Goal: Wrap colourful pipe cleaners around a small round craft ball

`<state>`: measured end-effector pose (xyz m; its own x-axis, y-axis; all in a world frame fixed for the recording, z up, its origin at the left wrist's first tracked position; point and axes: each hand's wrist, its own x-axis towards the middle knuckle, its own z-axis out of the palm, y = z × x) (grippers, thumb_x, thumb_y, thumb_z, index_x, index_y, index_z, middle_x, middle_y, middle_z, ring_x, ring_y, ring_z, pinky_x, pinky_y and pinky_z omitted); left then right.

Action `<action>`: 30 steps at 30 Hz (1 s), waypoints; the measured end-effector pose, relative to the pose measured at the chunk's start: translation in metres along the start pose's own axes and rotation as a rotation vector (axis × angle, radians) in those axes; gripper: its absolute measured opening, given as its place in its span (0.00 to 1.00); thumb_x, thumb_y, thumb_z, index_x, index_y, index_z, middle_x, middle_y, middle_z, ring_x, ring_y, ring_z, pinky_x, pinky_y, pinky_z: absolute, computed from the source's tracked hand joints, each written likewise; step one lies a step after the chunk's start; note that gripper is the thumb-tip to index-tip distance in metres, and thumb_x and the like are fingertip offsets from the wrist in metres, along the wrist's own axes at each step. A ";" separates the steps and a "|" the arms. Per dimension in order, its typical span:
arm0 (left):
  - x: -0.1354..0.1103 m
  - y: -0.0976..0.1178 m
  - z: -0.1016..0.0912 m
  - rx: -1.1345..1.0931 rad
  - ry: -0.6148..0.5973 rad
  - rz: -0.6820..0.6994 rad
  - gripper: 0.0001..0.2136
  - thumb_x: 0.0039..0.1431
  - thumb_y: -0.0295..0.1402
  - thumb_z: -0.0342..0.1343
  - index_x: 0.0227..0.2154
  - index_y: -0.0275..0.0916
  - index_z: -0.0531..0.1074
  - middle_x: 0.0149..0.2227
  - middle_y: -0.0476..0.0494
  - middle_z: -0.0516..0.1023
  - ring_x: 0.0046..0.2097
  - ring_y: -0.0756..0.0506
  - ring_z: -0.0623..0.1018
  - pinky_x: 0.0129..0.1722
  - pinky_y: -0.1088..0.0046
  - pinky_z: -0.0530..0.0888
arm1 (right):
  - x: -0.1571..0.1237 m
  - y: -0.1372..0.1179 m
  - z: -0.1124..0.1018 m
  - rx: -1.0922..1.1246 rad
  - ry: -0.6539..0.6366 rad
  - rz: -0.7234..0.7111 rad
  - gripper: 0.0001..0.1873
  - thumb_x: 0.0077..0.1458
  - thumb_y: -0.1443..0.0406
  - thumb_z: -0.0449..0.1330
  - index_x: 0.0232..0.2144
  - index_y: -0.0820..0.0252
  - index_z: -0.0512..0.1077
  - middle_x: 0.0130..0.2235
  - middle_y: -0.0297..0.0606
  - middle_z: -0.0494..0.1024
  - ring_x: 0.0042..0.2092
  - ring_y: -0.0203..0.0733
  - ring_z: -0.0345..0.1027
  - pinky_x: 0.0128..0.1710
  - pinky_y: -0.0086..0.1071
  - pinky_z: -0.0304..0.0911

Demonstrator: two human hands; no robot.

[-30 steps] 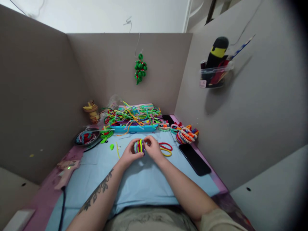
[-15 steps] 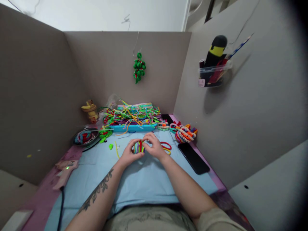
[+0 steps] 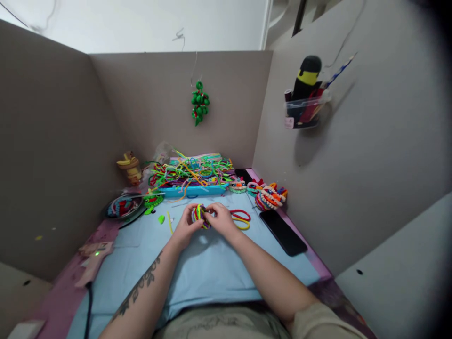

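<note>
A small rounded craft piece striped in yellow, red, purple and other colours [image 3: 198, 213], looking like coiled pipe cleaners, is held just above the blue table cover. My left hand [image 3: 185, 229] wraps round its left side, thumb along the near edge. From the right, my right hand [image 3: 221, 220] is closed with its fingertips against the piece; its grip there is partly hidden. Beside my right hand lie a red loop [image 3: 241, 213] and a yellow loop [image 3: 242, 224]. A yellow strip [image 3: 169, 222] and a bright green scrap [image 3: 161, 219] rest left of my left hand.
Behind my hands stands a blue tray [image 3: 194, 191] heaped with coloured pipe cleaners. Finished striped pieces [image 3: 270, 197] and a black phone [image 3: 283, 232] are on the right. A pink glue gun [image 3: 94, 263] with a cord and a round dish [image 3: 123, 207] sit on the left.
The striped piece has turned between my hands, so yellow stripes now face up. My right fingers have come down from its top edge to its right side. The view has shifted slightly.
</note>
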<state>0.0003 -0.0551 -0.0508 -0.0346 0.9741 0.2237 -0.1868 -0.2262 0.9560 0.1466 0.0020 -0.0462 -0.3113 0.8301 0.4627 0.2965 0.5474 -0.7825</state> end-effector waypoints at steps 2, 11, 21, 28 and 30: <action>-0.001 0.000 0.001 -0.026 -0.012 0.015 0.26 0.45 0.35 0.65 0.47 0.42 0.63 0.48 0.44 0.69 0.46 0.44 0.72 0.42 0.70 0.71 | -0.002 0.000 0.005 -0.072 -0.016 -0.005 0.02 0.48 0.68 0.59 0.28 0.59 0.71 0.31 0.35 0.71 0.35 0.39 0.64 0.37 0.32 0.59; -0.001 0.001 0.001 -0.007 0.002 0.003 0.28 0.44 0.34 0.65 0.51 0.43 0.66 0.49 0.43 0.71 0.49 0.41 0.71 0.47 0.68 0.69 | -0.003 -0.005 0.000 -0.261 -0.079 -0.107 0.05 0.49 0.72 0.54 0.25 0.59 0.67 0.30 0.34 0.68 0.34 0.38 0.61 0.34 0.29 0.54; 0.000 -0.001 -0.003 0.150 -0.036 0.044 0.27 0.44 0.33 0.66 0.49 0.43 0.67 0.48 0.44 0.70 0.47 0.42 0.72 0.47 0.67 0.69 | -0.002 -0.004 -0.016 -0.062 -0.312 -0.047 0.07 0.45 0.72 0.54 0.28 0.60 0.70 0.27 0.32 0.71 0.30 0.35 0.62 0.31 0.27 0.54; 0.001 -0.006 -0.004 0.255 -0.081 0.123 0.27 0.45 0.35 0.65 0.50 0.42 0.67 0.53 0.39 0.67 0.54 0.39 0.68 0.53 0.62 0.66 | -0.001 0.000 0.001 0.522 -0.257 0.158 0.05 0.48 0.67 0.53 0.27 0.61 0.69 0.25 0.30 0.69 0.28 0.34 0.62 0.30 0.27 0.58; 0.001 -0.007 -0.004 0.269 -0.077 0.126 0.27 0.44 0.35 0.65 0.50 0.41 0.67 0.54 0.39 0.67 0.54 0.38 0.68 0.54 0.61 0.65 | -0.001 -0.002 -0.002 0.448 -0.251 0.113 0.05 0.46 0.68 0.54 0.21 0.61 0.69 0.24 0.30 0.67 0.28 0.34 0.61 0.30 0.27 0.57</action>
<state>-0.0028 -0.0526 -0.0577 0.0357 0.9371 0.3473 0.0810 -0.3491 0.9336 0.1482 0.0004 -0.0440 -0.5229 0.8000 0.2944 -0.0571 0.3116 -0.9485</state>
